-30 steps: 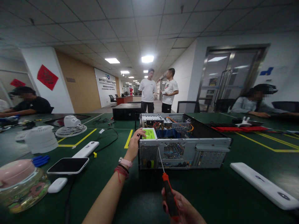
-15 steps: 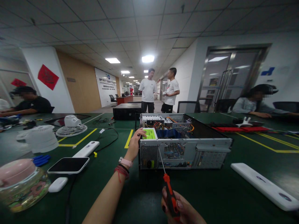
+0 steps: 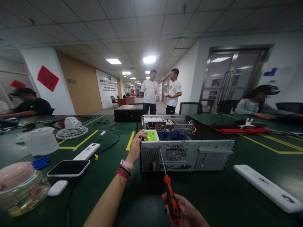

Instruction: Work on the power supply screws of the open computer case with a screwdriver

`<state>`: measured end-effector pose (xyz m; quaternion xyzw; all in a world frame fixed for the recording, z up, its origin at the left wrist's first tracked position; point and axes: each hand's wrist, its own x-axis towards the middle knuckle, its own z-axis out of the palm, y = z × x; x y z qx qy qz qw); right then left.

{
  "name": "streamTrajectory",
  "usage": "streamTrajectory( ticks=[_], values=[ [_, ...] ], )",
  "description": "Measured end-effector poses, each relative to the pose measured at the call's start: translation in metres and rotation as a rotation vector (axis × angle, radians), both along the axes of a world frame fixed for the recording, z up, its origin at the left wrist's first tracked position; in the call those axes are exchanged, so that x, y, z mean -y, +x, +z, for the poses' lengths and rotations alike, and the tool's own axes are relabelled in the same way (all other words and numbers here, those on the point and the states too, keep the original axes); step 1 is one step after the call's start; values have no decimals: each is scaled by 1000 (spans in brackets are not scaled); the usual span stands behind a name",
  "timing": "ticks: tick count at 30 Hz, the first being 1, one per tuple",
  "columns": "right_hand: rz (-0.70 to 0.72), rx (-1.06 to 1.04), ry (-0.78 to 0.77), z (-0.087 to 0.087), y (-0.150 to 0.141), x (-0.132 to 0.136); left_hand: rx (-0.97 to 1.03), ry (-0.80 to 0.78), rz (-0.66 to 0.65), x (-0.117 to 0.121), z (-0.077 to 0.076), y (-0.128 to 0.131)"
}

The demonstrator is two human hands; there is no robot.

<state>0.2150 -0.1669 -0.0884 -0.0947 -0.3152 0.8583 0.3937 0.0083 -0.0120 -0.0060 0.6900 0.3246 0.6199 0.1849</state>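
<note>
An opened computer case lies on the table with its grey back panel facing me. At its left corner sits a power supply with a bright green label. My left hand grips this corner, fingers bent over the top and touching the label. In my right hand is a screwdriver with a red and black handle. Its thin shaft slants up to the back panel, where the tip meets a spot just right of the power supply's vent mesh. The tip's exact seat is too small to make out.
On the left lie a phone, a white earbud case, a white power bank, a pink-lidded jar and a small fan. Another white bar lies right. A black box stands behind. Several people are around.
The screwdriver handle has turned slightly and the right fingers have shifted around it. Its tip stays on the same spot. My left hand keeps its place on the case.
</note>
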Motion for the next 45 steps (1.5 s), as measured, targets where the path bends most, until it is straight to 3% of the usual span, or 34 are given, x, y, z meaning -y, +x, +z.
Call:
streamTrajectory(
  ticks=[17,27,45],
  values=[
    [-22,-38,22,-7,-2,-1,1,6,7,-2,-2,-1],
    [-65,-21,53,5,-5,1,6,4,-8,-2,-2,-1],
    [-17,-10,85,0,-6,-2,-7,-12,18,-2,0,-1]
  ],
)
